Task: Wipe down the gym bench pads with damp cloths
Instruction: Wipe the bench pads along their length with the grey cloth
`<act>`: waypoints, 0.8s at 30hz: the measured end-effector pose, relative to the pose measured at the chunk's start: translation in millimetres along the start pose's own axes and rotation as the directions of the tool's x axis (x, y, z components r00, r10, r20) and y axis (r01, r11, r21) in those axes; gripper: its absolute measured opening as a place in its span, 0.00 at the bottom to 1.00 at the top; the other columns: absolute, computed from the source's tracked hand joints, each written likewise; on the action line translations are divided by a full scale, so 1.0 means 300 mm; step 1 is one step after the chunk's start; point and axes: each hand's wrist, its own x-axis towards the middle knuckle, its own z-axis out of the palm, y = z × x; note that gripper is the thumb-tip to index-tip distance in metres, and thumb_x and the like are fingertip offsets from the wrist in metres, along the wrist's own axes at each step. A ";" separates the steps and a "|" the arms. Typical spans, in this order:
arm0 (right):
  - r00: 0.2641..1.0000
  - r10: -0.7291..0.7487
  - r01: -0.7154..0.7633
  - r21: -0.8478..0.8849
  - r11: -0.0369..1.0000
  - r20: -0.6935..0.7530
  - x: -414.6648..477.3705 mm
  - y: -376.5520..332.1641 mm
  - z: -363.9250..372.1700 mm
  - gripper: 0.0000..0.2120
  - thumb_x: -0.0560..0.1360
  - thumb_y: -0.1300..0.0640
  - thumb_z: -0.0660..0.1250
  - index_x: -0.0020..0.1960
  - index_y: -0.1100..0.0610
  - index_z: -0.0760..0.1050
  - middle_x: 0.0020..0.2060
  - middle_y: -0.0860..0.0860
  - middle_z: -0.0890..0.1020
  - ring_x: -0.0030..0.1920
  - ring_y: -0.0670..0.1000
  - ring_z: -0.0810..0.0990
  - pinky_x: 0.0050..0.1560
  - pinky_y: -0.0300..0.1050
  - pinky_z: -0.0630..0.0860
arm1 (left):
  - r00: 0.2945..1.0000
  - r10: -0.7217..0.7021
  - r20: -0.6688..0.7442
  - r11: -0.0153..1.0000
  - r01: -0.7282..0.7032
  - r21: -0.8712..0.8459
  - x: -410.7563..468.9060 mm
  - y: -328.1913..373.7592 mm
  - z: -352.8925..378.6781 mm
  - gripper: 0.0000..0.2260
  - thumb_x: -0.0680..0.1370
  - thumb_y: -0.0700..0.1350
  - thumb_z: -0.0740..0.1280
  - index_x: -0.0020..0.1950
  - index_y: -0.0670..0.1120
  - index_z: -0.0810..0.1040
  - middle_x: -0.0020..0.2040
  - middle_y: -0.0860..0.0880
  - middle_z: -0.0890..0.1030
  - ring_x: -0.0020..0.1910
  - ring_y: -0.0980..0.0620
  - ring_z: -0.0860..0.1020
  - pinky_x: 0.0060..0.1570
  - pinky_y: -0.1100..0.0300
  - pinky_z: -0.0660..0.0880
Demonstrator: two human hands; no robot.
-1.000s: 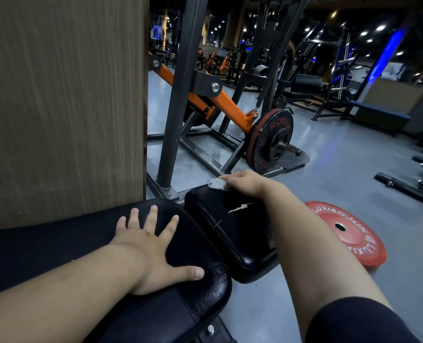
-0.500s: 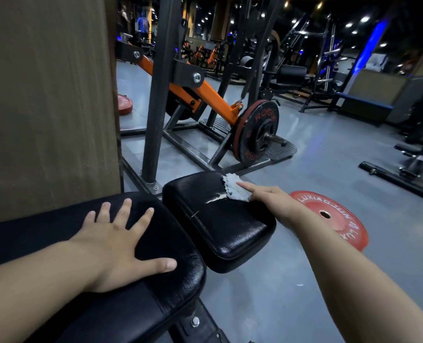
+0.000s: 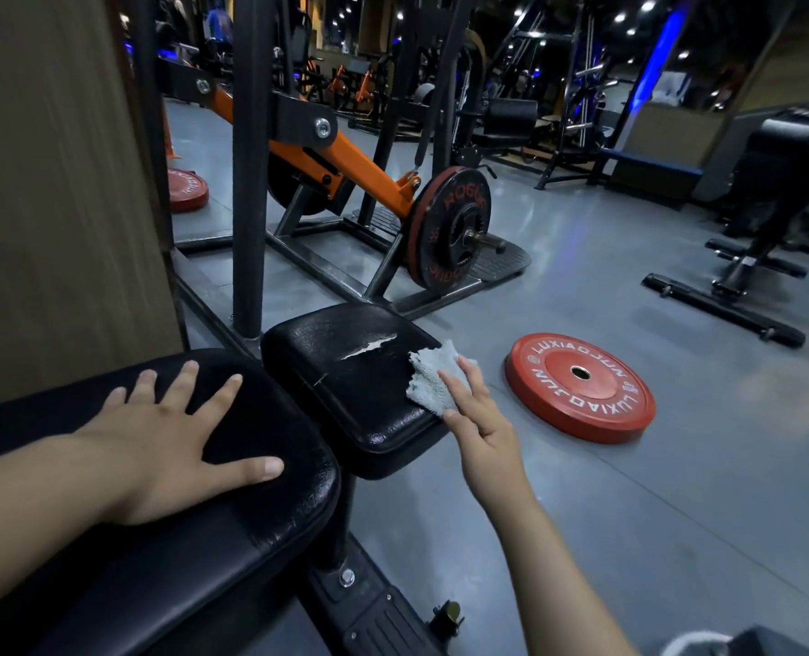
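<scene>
Two black bench pads [image 3: 355, 385], torn vinyl, grey gym floor [image 3: 582, 513]

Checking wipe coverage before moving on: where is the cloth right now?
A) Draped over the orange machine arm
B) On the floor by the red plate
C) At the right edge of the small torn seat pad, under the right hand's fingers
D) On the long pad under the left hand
C: the cloth lies at the right edge of the small seat pad, pressed by the right hand.

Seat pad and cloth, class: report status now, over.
Left hand flat, open on long pad. Right hand fingers pressing cloth on seat pad right edge. Torn vinyl beside cloth. Nothing blocking.
</scene>
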 end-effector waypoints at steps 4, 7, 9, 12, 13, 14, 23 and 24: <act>0.988 -0.139 0.128 -0.165 0.978 -0.059 -0.091 0.010 0.078 0.22 0.79 0.56 0.61 0.70 0.40 0.69 0.77 0.40 0.59 0.79 0.42 0.48 0.77 0.53 0.42 | 1.000 -0.010 0.009 1.000 0.010 -0.014 -0.003 0.004 -0.006 0.54 0.52 0.85 0.34 0.73 0.61 0.26 0.79 0.44 0.32 0.79 0.37 0.40 0.77 0.42 0.43; 0.976 -0.214 0.198 -0.265 0.944 -0.033 -0.159 -0.017 0.151 0.22 0.81 0.55 0.61 0.73 0.42 0.68 0.78 0.42 0.58 0.79 0.47 0.46 0.76 0.55 0.39 | 1.000 -0.012 0.002 0.999 0.012 -0.032 -0.008 0.001 -0.007 0.55 0.53 0.85 0.36 0.75 0.61 0.28 0.79 0.44 0.33 0.79 0.36 0.40 0.77 0.41 0.43; 0.963 -0.269 0.250 -0.343 0.906 -0.009 -0.180 -0.040 0.179 0.21 0.81 0.53 0.60 0.73 0.44 0.69 0.78 0.43 0.60 0.80 0.48 0.48 0.76 0.55 0.39 | 1.000 -0.020 0.004 0.999 0.020 -0.048 -0.016 0.003 -0.014 0.56 0.54 0.85 0.37 0.76 0.60 0.30 0.79 0.44 0.34 0.79 0.36 0.40 0.76 0.41 0.43; 0.939 -0.343 0.315 -0.469 0.825 0.029 -0.174 -0.067 0.191 0.19 0.80 0.50 0.60 0.71 0.45 0.72 0.75 0.45 0.66 0.79 0.50 0.55 0.77 0.57 0.40 | 0.999 -0.033 0.011 0.997 0.034 -0.070 -0.022 0.007 -0.021 0.56 0.55 0.85 0.40 0.77 0.60 0.31 0.80 0.44 0.34 0.78 0.36 0.40 0.76 0.40 0.43; 0.934 -0.355 0.330 -0.513 0.792 0.053 -0.168 -0.076 0.194 0.19 0.80 0.50 0.61 0.70 0.45 0.73 0.74 0.47 0.68 0.78 0.51 0.57 0.77 0.59 0.41 | 0.999 -0.034 0.012 0.997 0.034 -0.073 -0.020 0.008 -0.020 0.56 0.56 0.85 0.40 0.77 0.60 0.32 0.80 0.44 0.35 0.78 0.35 0.40 0.76 0.40 0.43; 0.929 -0.359 0.344 -0.549 0.762 0.084 -0.161 -0.087 0.200 0.18 0.80 0.49 0.61 0.69 0.46 0.74 0.73 0.48 0.70 0.78 0.52 0.59 0.77 0.61 0.42 | 0.999 -0.034 0.008 0.997 0.035 -0.074 -0.018 0.008 -0.019 0.55 0.56 0.85 0.41 0.78 0.60 0.32 0.80 0.44 0.35 0.78 0.35 0.40 0.76 0.40 0.43; 0.890 -0.126 0.380 -0.560 0.737 0.438 -0.041 -0.254 0.183 0.24 0.74 0.51 0.60 0.71 0.50 0.73 0.74 0.53 0.69 0.77 0.52 0.61 0.78 0.54 0.44 | 0.999 -0.043 -0.015 0.996 0.042 -0.082 -0.007 0.002 -0.011 0.55 0.59 0.85 0.43 0.79 0.59 0.34 0.80 0.43 0.36 0.78 0.34 0.40 0.76 0.39 0.43; 0.879 -0.127 0.398 -0.557 0.729 0.460 -0.028 -0.272 0.178 0.24 0.75 0.52 0.61 0.71 0.53 0.73 0.74 0.54 0.69 0.77 0.53 0.61 0.78 0.53 0.49 | 0.999 -0.043 -0.017 0.996 0.041 -0.084 -0.007 0.002 -0.010 0.55 0.59 0.85 0.43 0.79 0.59 0.34 0.80 0.43 0.36 0.78 0.34 0.40 0.76 0.39 0.42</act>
